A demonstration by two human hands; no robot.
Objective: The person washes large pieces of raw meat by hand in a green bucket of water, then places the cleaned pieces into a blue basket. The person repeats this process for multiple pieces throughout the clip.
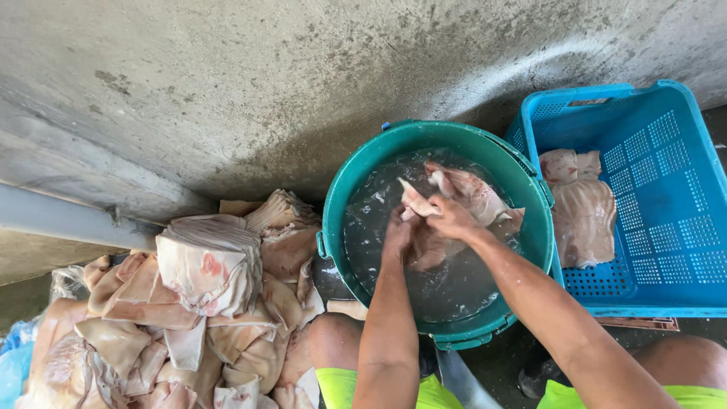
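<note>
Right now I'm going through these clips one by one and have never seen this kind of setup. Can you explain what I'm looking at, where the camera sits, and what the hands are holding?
There is no machine here. One person works with bare hands, and the single picture comes from a camera worn on their head, looking down past their forearms and knees.

The left hand and right hand are together over a green tub filled with water. Both grip a pale piece of raw meat or skin; more pieces lie in the water beside it.

On the left, on the ground, sits a large pile of similar pale slabs. On the right stands a blue perforated crate with a few pieces laid inside. Behind everything is a grey concrete wall.

Whether the material is pork skin or something else, I cannot tell for sure.
</note>
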